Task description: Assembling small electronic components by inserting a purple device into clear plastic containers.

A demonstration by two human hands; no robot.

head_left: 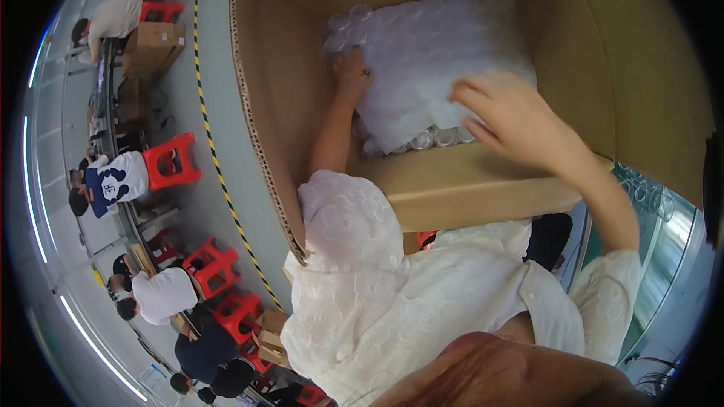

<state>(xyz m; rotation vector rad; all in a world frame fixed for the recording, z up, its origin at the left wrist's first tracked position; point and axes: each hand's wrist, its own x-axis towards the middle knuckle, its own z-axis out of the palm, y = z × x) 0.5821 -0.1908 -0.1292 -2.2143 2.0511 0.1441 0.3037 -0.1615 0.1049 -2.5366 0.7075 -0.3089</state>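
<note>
A large open cardboard box (483, 188) stands in front of me. Inside it, a thin translucent white sheet (430, 53) lies over rows of clear round plastic containers (422, 140), which show at the near edge and the far left corner. My left hand (352, 74) reaches down the box's left side, fingers stretched out onto the sheet's left edge beside the bare containers. Over the sheet's right part hovers my right hand (516, 117), fingers bent and thumb apart, slightly blurred. Nothing shows between its fingers.
Tall box flaps rise on the left and right. More clear round containers (652, 196) sit on a surface at the right. To the left, beyond a yellow-black floor line (207, 136), several people sit at a long bench with red stools (172, 162) and cardboard boxes (153, 49).
</note>
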